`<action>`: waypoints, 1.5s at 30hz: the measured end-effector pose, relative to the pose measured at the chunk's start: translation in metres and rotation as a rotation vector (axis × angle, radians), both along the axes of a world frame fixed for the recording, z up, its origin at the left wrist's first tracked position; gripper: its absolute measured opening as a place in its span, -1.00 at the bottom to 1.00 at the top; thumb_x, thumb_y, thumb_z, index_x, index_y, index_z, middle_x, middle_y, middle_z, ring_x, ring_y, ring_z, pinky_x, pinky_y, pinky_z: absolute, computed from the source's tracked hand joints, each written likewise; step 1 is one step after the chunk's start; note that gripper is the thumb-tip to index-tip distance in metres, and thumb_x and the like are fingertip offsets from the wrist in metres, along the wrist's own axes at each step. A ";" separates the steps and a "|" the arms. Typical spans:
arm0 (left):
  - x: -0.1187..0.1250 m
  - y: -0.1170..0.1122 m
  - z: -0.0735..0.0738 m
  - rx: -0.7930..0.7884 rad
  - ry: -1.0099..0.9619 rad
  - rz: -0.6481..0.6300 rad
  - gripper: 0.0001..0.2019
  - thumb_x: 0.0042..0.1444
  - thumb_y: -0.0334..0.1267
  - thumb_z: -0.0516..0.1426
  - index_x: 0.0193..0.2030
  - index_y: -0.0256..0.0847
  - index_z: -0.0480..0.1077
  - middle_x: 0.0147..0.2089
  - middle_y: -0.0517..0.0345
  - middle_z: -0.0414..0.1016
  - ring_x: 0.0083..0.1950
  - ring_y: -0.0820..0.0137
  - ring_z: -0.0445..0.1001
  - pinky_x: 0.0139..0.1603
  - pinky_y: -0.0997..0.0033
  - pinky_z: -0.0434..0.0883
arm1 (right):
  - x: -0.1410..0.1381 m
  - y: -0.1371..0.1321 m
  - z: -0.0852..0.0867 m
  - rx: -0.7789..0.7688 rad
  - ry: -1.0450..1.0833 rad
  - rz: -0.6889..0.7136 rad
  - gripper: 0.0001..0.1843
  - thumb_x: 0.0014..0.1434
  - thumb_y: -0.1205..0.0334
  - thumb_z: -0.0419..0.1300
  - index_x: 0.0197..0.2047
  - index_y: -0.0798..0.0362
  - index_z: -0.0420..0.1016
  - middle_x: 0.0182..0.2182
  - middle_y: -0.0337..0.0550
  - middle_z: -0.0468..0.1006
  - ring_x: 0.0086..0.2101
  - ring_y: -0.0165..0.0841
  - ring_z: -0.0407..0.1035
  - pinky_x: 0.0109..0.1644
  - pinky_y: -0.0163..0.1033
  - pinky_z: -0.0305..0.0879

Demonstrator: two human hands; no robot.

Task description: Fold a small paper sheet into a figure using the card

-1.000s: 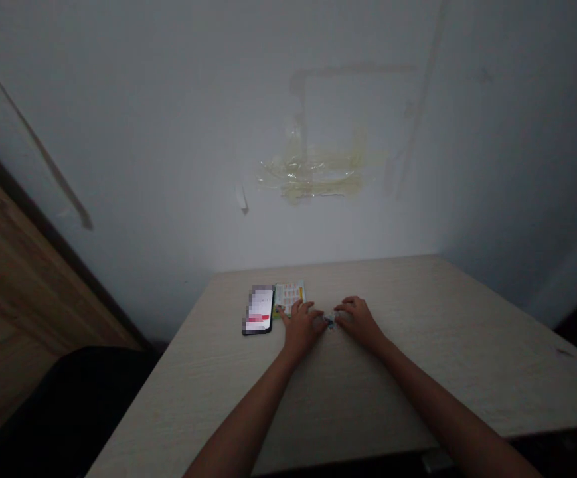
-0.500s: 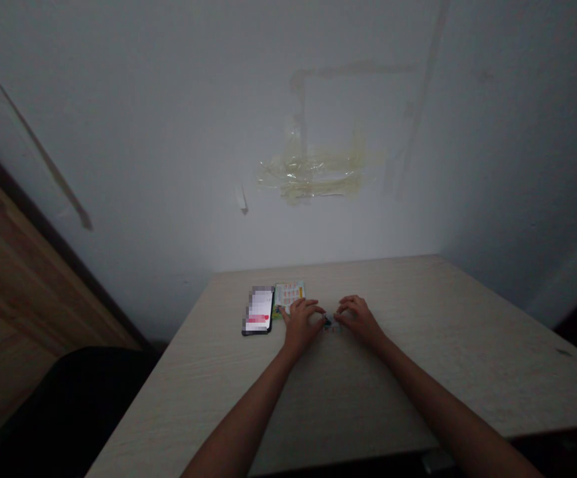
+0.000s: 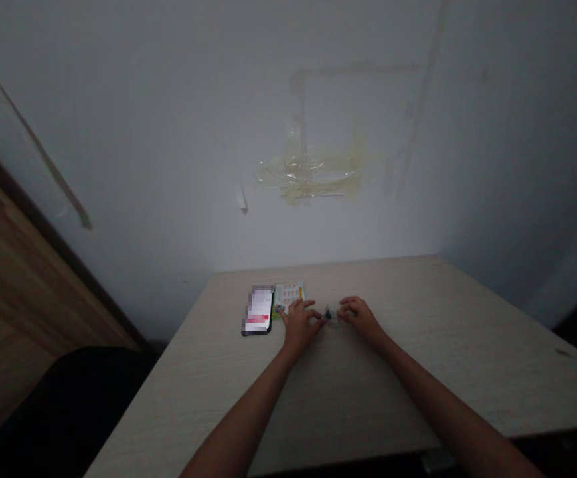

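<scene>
Both my hands rest far out on a pale wooden table (image 3: 348, 392). Between their fingertips lies a small, pale and dark object (image 3: 330, 316), too small and dim to name. My left hand (image 3: 301, 324) pinches its left side with curled fingers. My right hand (image 3: 360, 317) pinches its right side, fingers bent. Just beyond my left hand lies a small printed card or packet (image 3: 288, 292), partly covered by my fingers. A phone (image 3: 259, 310) with a lit screen lies to the left of it.
A white wall (image 3: 288, 133) with yellowed tape residue (image 3: 313, 174) stands right behind the table. A wooden panel (image 3: 9, 265) runs along the left. A dark chair or seat (image 3: 69, 405) is at the lower left beside the table.
My hands have barely shifted. The small object between my fingertips looks slightly lifted and turned, and the fingers of both hands have drawn in around it.
</scene>
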State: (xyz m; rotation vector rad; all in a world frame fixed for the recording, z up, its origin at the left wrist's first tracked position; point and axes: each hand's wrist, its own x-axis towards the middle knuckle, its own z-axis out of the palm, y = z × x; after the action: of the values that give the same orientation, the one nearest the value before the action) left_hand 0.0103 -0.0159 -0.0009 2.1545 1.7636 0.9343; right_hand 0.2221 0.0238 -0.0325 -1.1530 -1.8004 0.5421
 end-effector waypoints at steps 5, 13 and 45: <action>0.000 0.000 0.001 0.010 0.007 0.003 -0.96 0.11 -0.21 0.25 -0.33 0.00 0.56 0.20 0.19 0.43 0.35 0.11 0.14 0.31 -0.49 -0.34 | -0.002 -0.002 0.000 0.023 -0.052 -0.022 -0.86 0.09 0.14 0.27 -0.39 0.01 0.58 -0.11 -0.04 0.49 -0.01 -0.20 0.33 0.16 -0.03 0.19; 0.002 -0.002 0.004 0.024 0.004 0.013 -0.94 0.10 -0.24 0.24 -0.36 0.00 0.57 0.19 0.20 0.43 0.35 0.08 0.14 0.30 -0.50 -0.37 | -0.002 -0.004 0.000 0.041 -0.087 -0.007 -0.86 0.12 0.15 0.25 -0.40 0.01 0.56 -0.13 -0.06 0.48 -0.02 -0.20 0.31 0.16 0.00 0.18; 0.004 -0.008 0.004 0.060 0.130 0.037 -0.86 0.13 -0.07 0.22 -0.18 0.26 0.58 0.27 0.24 0.34 0.35 0.06 0.13 0.33 -0.45 -0.37 | -0.006 -0.017 0.016 0.091 -0.215 0.106 -0.80 0.22 0.11 0.20 -0.22 -0.02 0.62 -0.17 -0.05 0.59 -0.08 -0.23 0.41 0.08 -0.10 0.31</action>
State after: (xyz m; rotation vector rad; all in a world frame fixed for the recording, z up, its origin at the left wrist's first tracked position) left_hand 0.0139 -0.0235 0.0028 2.2745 1.8631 0.8856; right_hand 0.2158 0.0070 -0.0160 -1.0917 -2.0584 0.4050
